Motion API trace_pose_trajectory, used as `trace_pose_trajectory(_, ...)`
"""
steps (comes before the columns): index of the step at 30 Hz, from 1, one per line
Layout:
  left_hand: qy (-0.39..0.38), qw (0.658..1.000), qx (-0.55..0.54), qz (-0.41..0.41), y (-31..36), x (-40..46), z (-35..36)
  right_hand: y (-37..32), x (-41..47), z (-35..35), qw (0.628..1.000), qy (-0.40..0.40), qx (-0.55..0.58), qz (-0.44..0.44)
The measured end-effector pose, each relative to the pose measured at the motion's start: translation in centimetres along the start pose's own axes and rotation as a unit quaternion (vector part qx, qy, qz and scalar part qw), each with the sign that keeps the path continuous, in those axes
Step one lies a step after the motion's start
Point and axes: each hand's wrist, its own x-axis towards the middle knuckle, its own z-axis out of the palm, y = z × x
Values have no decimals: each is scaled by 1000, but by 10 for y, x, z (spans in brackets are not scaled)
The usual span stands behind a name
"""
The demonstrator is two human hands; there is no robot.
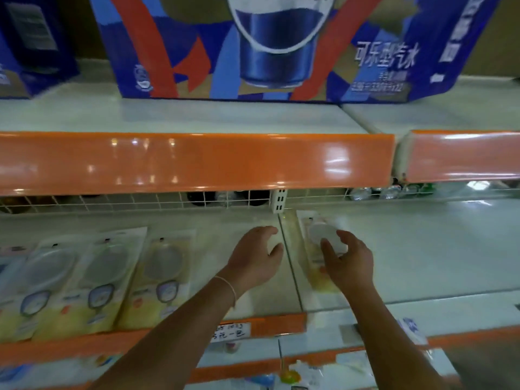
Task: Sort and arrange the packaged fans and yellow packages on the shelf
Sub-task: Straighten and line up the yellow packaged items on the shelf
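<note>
On the white middle shelf (422, 249) a row of several packaged fans (160, 277) with yellow lower halves lies overlapping at the left. One more packaged fan (315, 237) lies just right of the shelf's seam. My right hand (347, 260) grips that package from above, thumb and fingers curled round its round white part. My left hand (257, 256) hovers over the bare shelf just left of the seam, fingers loosely curled and holding nothing.
An orange shelf edge (197, 161) runs overhead, with large blue drink cartons (253, 46) on top. A white wire grid (140, 201) backs the shelf, bottles behind it. A handwritten price label (232, 332) sits on the orange front edge. Lower shelves hold small items.
</note>
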Motion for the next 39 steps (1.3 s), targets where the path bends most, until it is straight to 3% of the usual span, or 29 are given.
trace_pose_trajectory(5,-63,996,-43,-47,20,9,41,33,11,-1,993,-91,-47,54)
trace_pose_trajectory(15,-94,993,-25,-65,36,11,64,42,35,-2,979,-160,-89,92)
trace_pose_trajectory(26,-68,995,-32,-69,23,11,57,37,29,-26,979,-137,95,117)
trace_pose_trajectory(31,-31,991,-101,-77,17,9,51,10,13,-43,927,-184,271,181)
trace_pose_trajectory(33,-9,977,-179,-117,16,7,42,-8,4,-46,912,-213,305,173)
trace_pose_trajectory(36,-4,909,-368,-197,14,3,19,-35,-13,-45,900,-255,323,142)
trace_pose_trajectory(39,45,883,-416,-214,-2,0,-7,-60,-28,-34,895,-292,322,98)
